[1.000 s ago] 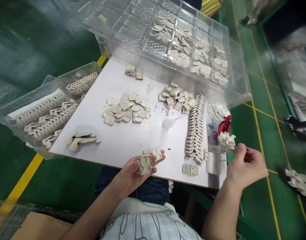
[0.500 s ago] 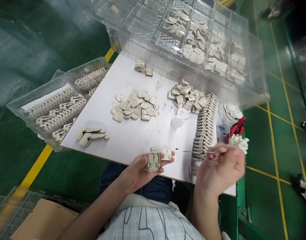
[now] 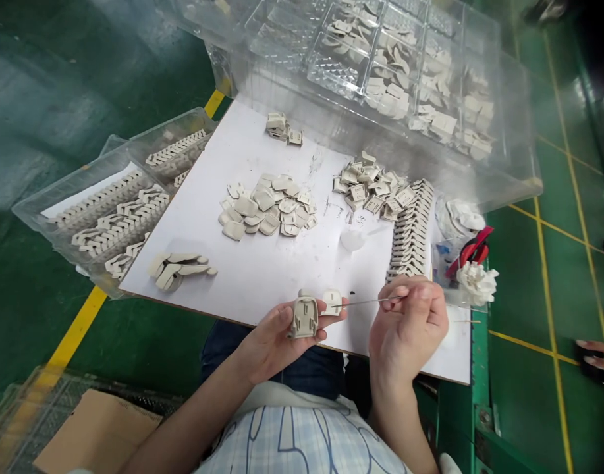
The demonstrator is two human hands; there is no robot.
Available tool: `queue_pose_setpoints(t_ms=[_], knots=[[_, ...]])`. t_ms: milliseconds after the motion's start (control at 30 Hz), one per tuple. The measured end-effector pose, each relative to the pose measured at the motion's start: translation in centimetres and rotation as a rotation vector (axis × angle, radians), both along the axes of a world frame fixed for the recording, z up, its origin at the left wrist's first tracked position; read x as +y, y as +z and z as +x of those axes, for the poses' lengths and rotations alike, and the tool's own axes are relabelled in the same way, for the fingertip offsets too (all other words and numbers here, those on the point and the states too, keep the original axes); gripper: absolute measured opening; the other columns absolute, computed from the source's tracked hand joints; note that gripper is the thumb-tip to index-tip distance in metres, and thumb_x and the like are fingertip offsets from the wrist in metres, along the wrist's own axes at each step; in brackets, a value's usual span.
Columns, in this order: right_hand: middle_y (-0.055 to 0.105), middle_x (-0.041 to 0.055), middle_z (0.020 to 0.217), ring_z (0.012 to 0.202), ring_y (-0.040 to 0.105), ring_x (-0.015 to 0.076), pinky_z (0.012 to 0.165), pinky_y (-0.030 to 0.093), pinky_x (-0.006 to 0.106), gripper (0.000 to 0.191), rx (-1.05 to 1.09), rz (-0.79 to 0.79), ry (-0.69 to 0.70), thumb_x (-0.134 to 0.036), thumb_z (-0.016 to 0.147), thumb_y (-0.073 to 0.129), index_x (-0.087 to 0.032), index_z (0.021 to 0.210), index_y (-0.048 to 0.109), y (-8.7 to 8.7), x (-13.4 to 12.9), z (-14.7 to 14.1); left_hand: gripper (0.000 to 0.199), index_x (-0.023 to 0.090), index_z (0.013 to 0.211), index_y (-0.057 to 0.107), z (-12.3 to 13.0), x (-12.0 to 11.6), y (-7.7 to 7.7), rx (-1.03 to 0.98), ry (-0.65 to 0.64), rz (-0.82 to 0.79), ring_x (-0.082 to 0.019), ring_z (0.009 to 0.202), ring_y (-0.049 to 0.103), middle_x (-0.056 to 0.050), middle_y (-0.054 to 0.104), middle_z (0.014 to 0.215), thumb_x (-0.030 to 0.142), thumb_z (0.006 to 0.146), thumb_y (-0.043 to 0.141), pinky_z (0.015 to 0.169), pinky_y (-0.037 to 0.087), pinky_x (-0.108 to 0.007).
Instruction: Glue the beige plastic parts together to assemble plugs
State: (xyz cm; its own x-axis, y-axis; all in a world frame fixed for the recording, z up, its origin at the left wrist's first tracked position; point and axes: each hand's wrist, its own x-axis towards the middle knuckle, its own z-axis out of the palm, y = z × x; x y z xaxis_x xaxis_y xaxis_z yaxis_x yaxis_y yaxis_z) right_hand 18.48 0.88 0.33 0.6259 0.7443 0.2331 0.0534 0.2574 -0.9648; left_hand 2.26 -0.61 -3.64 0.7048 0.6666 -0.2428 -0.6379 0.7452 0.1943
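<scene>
My left hand (image 3: 276,342) holds two beige plastic parts near the front edge of the board. One is a seat-shaped shell (image 3: 304,317) with slots in its face, pinched near the thumb. The other, a smaller pale back piece (image 3: 332,301), rests on the fingers. Closed around a thin metal needle-like rod (image 3: 363,303) is my right hand (image 3: 409,322); the rod points left and its tip lies over the small piece, though contact is hard to tell. Right of centre runs a long row of stacked beige parts (image 3: 411,230), partly hidden by my right hand.
Loose flat covers (image 3: 269,204) and slotted pieces (image 3: 373,184) lie in piles on the white board (image 3: 282,276). A clear compartment tray (image 3: 381,125) spans the back. Another tray (image 3: 49,217) stands left. Red-handled pliers (image 3: 469,250) and crumpled white tissue (image 3: 478,283) are at right.
My right hand has moved left, bringing the rod's tip from beside the left hand to over the small pale piece. The left hand keeps its hold almost unmoved.
</scene>
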Motion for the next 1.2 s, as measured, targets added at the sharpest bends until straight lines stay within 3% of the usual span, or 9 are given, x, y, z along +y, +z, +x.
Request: queue_pose_setpoints(t_ms=[433,533,667,733,933,1033,1200], knots=[[0.048,-0.0054,0.063,0.056,0.043,0.0082,0.049,0.033,0.021,0.038,0.099,-0.054,-0.041,-0.04,0.089,0.074,-0.019,0.066,0.053,0.1,-0.6,1.2,0.035,0.024,0.101,0.084,-0.1,-0.2,0.0,0.043,0.02,-0.043,-0.03,0.128,0.063,-0.01,0.077,0.124,0.053,0.081,0.081,0.086,0.046,-0.027],[0.046,-0.0051,0.062,0.053,0.04,0.0094,0.046,0.027,0.023,0.035,-0.004,-0.008,-0.19,-0.041,0.089,0.072,-0.021,0.067,0.052,0.7,-0.6,3.7,0.036,0.024,0.102,0.084,-0.2,-0.2,0.1,0.047,0.023,-0.026,-0.027,0.129,0.064,-0.01,0.076,0.128,0.053,0.082,0.08,0.085,0.047,-0.023],[0.05,-0.0034,0.062,0.048,0.038,0.0117,0.047,0.026,0.028,0.029,-0.423,0.083,-0.659,-0.035,0.09,0.061,-0.025,0.066,0.048,1.1,-0.9,9.2,0.036,0.024,0.105,0.084,-0.3,-0.2,0.0,0.05,0.012,0.01,-0.026,0.13,0.063,-0.01,0.073,0.134,0.054,0.085,0.077,0.087,0.05,-0.022],[0.052,-0.0026,0.062,0.047,0.039,0.0119,0.048,0.028,0.03,0.028,-0.573,0.083,-0.796,-0.033,0.09,0.059,-0.026,0.065,0.048,1.1,-1.4,11.9,0.036,0.025,0.106,0.083,-0.4,-0.2,-0.2,0.066,0.014,0.022,-0.027,0.132,0.062,-0.011,0.072,0.136,0.054,0.085,0.077,0.086,0.051,-0.022],[0.054,-0.0021,0.064,0.048,0.039,0.0118,0.048,0.028,0.031,0.029,-0.63,0.068,-0.954,-0.035,0.091,0.057,-0.026,0.066,0.047,1.0,-2.3,16.5,0.038,0.027,0.112,0.081,-1.0,-0.6,-1.2,0.112,0.01,0.048,-0.03,0.142,0.055,-0.006,0.069,0.142,0.056,0.09,0.069,0.091,0.054,-0.026],[0.055,-0.0023,0.065,0.048,0.04,0.0118,0.048,0.029,0.03,0.027,-0.636,0.062,-0.955,-0.034,0.091,0.057,-0.025,0.067,0.048,0.8,-2.1,16.9,0.038,0.028,0.113,0.081,-1.1,-0.6,-1.4,0.117,-0.014,0.048,-0.029,0.143,0.053,-0.002,0.068,0.144,0.056,0.09,0.07,0.092,0.055,-0.024],[0.054,-0.0026,0.062,0.048,0.041,0.0118,0.049,0.029,0.03,0.026,-0.668,0.065,-0.945,-0.035,0.089,0.058,-0.024,0.066,0.05,0.4,-1.9,16.7,0.036,0.026,0.107,0.083,-0.6,-0.5,-0.9,0.152,0.016,0.03,-0.03,0.138,0.059,-0.008,0.072,0.137,0.055,0.085,0.076,0.085,0.056,-0.022]])
